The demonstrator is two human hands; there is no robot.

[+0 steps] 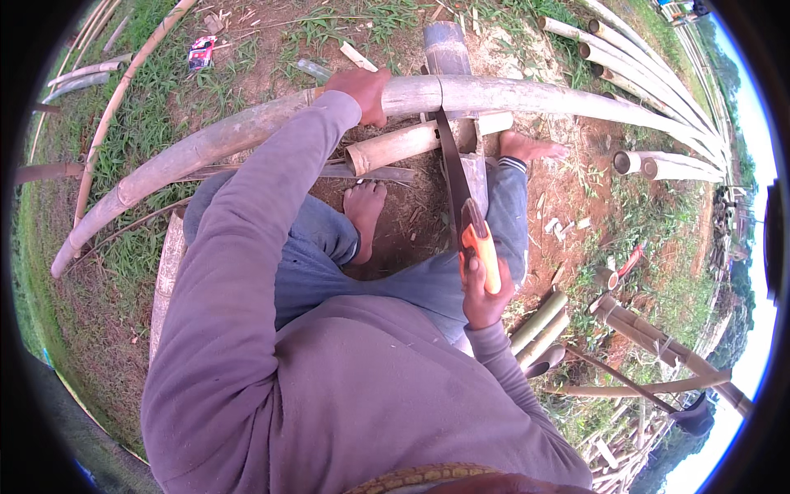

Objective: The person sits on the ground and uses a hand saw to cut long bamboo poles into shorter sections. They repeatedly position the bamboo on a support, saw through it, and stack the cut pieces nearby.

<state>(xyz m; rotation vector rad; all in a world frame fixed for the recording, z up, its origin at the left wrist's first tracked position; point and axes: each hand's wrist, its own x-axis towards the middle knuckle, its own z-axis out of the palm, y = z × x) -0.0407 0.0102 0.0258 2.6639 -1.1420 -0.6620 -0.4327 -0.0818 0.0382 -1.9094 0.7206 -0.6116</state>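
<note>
A long pale bamboo pole (510, 95) runs crosswise in front of me, resting on a thicker bamboo support (445, 49). My left hand (360, 92) is closed over the pole, left of a dark cut line. My right hand (485, 290) grips the orange handle of a hand saw (457, 169). The saw's dark blade points away from me, and its tip meets the near side of the pole at the cut line. A shorter cut bamboo piece (393, 148) lies below the pole, just left of the blade. My bare feet are on either side of the blade.
Several bamboo poles (638, 70) lie at the far right, with two shorter ones (671, 165) nearer. Green bamboo pieces (539, 328) lie right of my right hand. A red packet (201, 53) is on the grass at the far left. Wood chips scatter over the soil.
</note>
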